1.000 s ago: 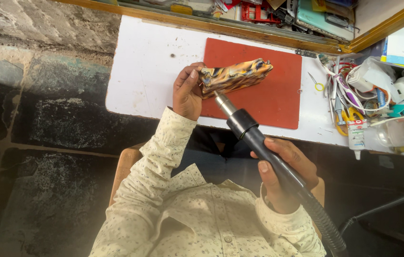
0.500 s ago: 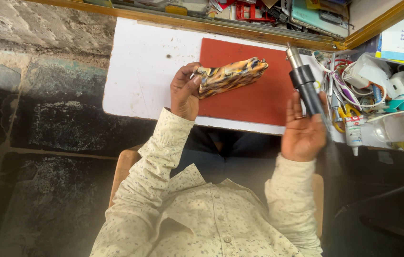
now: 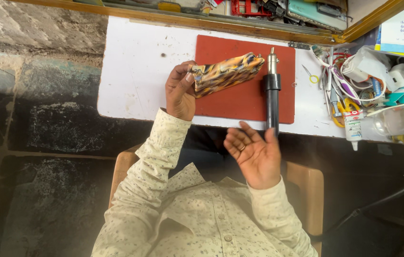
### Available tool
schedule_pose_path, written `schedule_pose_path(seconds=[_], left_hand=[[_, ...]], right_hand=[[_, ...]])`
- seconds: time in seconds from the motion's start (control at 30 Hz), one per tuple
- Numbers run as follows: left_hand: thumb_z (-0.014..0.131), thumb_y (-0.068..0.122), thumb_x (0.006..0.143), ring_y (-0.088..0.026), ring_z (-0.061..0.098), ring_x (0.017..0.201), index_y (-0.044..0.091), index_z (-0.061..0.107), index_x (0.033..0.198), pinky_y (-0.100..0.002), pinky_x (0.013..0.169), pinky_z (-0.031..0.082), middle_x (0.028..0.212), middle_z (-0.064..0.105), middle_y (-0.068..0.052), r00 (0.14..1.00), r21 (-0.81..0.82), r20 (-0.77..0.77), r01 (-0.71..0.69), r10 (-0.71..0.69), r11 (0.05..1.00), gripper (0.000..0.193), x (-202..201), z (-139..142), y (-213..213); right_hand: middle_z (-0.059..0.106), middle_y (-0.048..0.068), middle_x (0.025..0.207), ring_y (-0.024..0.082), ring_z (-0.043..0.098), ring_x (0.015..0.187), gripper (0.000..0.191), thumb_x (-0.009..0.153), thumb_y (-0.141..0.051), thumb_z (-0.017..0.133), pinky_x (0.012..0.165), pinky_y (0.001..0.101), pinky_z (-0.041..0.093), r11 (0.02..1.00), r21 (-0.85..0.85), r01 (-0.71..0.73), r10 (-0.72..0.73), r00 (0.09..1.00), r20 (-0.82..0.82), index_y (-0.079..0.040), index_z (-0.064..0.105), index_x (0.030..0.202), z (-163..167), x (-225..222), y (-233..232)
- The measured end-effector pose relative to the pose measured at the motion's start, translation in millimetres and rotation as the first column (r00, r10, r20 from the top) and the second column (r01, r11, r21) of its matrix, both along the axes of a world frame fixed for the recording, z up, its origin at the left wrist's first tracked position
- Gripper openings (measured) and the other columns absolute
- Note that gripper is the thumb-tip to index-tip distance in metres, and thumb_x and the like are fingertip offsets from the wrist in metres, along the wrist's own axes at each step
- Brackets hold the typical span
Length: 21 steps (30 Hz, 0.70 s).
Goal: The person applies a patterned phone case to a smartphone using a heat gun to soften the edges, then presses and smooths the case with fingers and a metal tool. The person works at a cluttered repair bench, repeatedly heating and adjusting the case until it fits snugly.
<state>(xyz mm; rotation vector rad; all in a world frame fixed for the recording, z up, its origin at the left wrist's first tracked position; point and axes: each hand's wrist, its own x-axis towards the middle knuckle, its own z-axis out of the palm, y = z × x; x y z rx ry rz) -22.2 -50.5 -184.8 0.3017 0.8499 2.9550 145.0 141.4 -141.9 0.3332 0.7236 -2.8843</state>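
My left hand (image 3: 179,93) grips one end of a phone with an orange, yellow and blue patterned back (image 3: 226,74), holding it over the red mat (image 3: 240,102). A black hot-air wand with a metal nozzle (image 3: 272,97) lies on the mat's right side, nozzle pointing away from me. My right hand (image 3: 255,154) hovers palm-up below the table edge, fingers apart, holding nothing, just under the wand's handle end.
The white table (image 3: 130,76) carries the mat. At right lies a clutter of cables, small scissors (image 3: 312,75), a glue tube (image 3: 353,127) and a clear plastic tub (image 3: 402,121). A tray of tools runs along the back. Stone floor lies to the left.
My right hand carried the wand from in front of me to the mat's right side, laid it down and let go, then drew back. The left hand kept holding the phone.
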Motion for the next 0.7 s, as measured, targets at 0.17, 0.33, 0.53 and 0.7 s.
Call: schedule_pose_path(seconds=[0.17, 0.33, 0.53, 0.7], left_hand=[[0.071, 0.018, 0.100, -0.017, 0.062, 0.115, 0.009, 0.069, 0.113, -0.037, 0.099, 0.055, 0.121, 0.063, -0.002, 1.000, -0.007, 0.019, -0.009, 0.009, 1.000, 0.015, -0.9, -0.5, -2.2], [0.068, 0.020, 0.101, -0.018, 0.062, 0.114, 0.008, 0.069, 0.112, -0.037, 0.098, 0.054, 0.120, 0.064, -0.003, 0.999, -0.003, 0.033, -0.012, 0.012, 1.000, 0.016, 1.0, 0.2, -4.6], [0.066, 0.019, 0.103, -0.018, 0.062, 0.110, 0.005, 0.068, 0.110, -0.035, 0.100, 0.050, 0.117, 0.064, -0.006, 0.999, -0.026, -0.033, -0.044, 0.043, 0.999, 0.016, 6.7, 6.7, -7.3], [0.063, 0.016, 0.104, -0.018, 0.061, 0.107, 0.003, 0.068, 0.107, -0.034, 0.098, 0.049, 0.114, 0.064, -0.007, 0.998, -0.027, -0.037, -0.050, 0.049, 0.998, 0.014, 9.3, 14.2, -11.5]], right_hand=[[0.068, 0.026, 0.126, 0.035, 0.068, 0.116, 0.041, 0.104, -0.028, 0.066, 0.107, 0.0491, 0.055, 0.864, 0.501, 0.054, 0.052, 0.979, -0.195, 0.005, 0.063, 0.128, 35.1, 17.7, -9.1], [0.068, 0.014, 0.127, 0.022, 0.063, 0.121, 0.024, 0.101, -0.002, 0.068, 0.109, 0.0341, 0.049, 0.298, 0.889, 0.349, 0.167, 0.898, -0.408, 0.004, 0.067, 0.123, 102.8, 3.9, -2.7], [0.064, 0.021, 0.130, 0.032, 0.064, 0.123, 0.048, 0.088, -0.008, 0.081, 0.106, 0.0396, 0.051, -0.137, 0.731, 0.669, 0.662, 0.611, -0.435, 0.003, 0.062, 0.131, 127.8, -124.4, -18.7], [0.071, 0.012, 0.109, 0.017, 0.072, 0.095, 0.039, 0.087, -0.015, 0.081, 0.086, 0.0297, 0.059, -0.034, 0.987, 0.158, 0.674, 0.733, -0.094, 0.001, 0.066, 0.119, 102.5, -172.8, -40.1]])
